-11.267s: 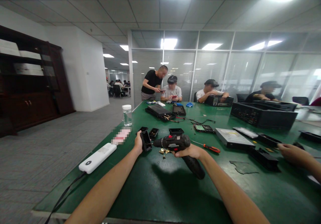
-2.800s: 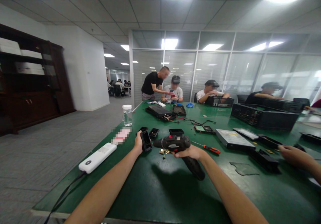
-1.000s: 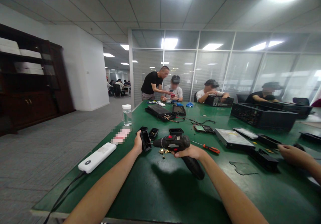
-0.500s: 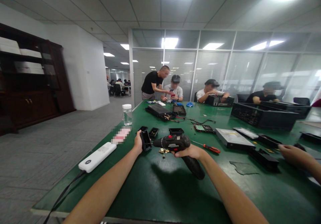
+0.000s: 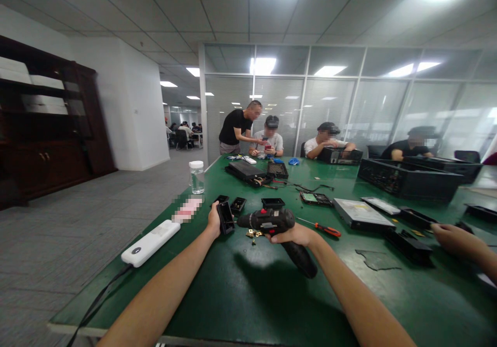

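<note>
My left hand (image 5: pixel 214 221) grips a small black plastic box (image 5: pixel 225 218), tilted with its open side toward the right. In my right hand (image 5: pixel 293 234) is a black cordless drill (image 5: pixel 269 221) with red details, held sideways. The drill's tip points left at the box; whether it touches a screw inside cannot be made out. Below the drill's front lie several small brass-coloured pieces (image 5: pixel 254 234) on the green table (image 5: pixel 217 295). More small black boxes stand just behind, one (image 5: pixel 238 205) near my left hand and another (image 5: pixel 273 203) beyond the drill.
An orange-handled screwdriver (image 5: pixel 326 230), a hard drive (image 5: pixel 316 198) and a silver disc drive (image 5: pixel 363 215) lie to the right. A white power bank (image 5: pixel 151 243) with a strap and a clear bottle (image 5: pixel 196 177) stand left. A co-worker's hand (image 5: pixel 458 235) is at far right.
</note>
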Motion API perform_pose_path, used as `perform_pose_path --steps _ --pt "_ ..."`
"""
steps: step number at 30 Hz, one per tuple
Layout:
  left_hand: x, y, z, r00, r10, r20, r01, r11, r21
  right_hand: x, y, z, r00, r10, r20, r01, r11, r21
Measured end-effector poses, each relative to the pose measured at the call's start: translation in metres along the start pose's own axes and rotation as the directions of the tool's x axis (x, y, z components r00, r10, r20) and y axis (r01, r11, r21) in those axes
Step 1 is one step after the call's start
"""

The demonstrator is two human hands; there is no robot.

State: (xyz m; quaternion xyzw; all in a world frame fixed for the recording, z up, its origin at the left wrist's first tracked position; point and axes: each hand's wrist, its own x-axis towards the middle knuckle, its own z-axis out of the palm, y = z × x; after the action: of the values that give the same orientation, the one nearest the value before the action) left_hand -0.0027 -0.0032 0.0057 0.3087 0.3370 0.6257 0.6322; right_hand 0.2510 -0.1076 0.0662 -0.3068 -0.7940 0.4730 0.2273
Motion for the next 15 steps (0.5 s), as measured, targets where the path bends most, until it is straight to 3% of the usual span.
perform_pose_path --steps 15 --pt "-0.0012 0.0007 0.0011 1.000 -0.016 -0.008 0.016 1.000 0.002 -0.0005 -0.0049 0.0003 1.000 -0.012 -0.011 0.012 1.000 0.011"
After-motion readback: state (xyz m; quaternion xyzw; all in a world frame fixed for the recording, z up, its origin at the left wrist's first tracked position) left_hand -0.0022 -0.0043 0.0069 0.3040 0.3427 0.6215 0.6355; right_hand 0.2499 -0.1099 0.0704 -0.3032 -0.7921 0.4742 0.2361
